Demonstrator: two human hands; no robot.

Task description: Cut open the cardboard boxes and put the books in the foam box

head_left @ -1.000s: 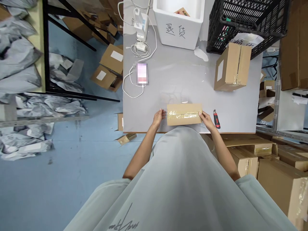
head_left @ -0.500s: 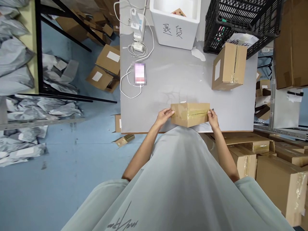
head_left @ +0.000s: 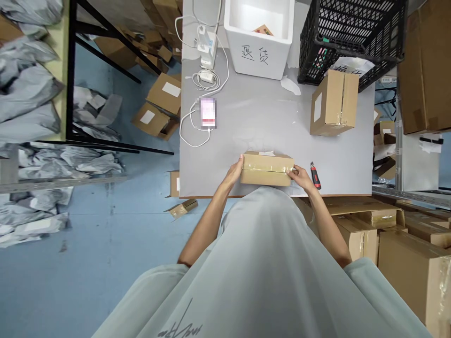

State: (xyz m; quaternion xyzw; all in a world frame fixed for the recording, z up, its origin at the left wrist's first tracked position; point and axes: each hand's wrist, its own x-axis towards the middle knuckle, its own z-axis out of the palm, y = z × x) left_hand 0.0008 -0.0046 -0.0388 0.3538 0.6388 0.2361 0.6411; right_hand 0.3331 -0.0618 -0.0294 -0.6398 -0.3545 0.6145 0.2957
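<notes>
A small taped cardboard box point(head_left: 267, 174) sits at the front edge of the table, close to my body, with a tape seam along its side facing me. My left hand point(head_left: 235, 171) presses against its left end, fingers partly hidden behind it. At the right end, my right hand point(head_left: 299, 177) pinches the box near the tape seam, thumb on the front. A red and black box cutter point(head_left: 315, 176) lies on the table just right of my right hand.
On the grey table point(head_left: 253, 112) stand a white bin point(head_left: 262, 58), a black crate point(head_left: 352, 42) and a larger cardboard box point(head_left: 334, 105). A phone point(head_left: 208, 112) on a cable lies left, below a power strip point(head_left: 208, 49). Cardboard boxes point(head_left: 405, 263) are stacked at lower right.
The box has shifted a little left and turned so its taped side faces me squarely. My right hand moved left with it, uncovering the box cutter.
</notes>
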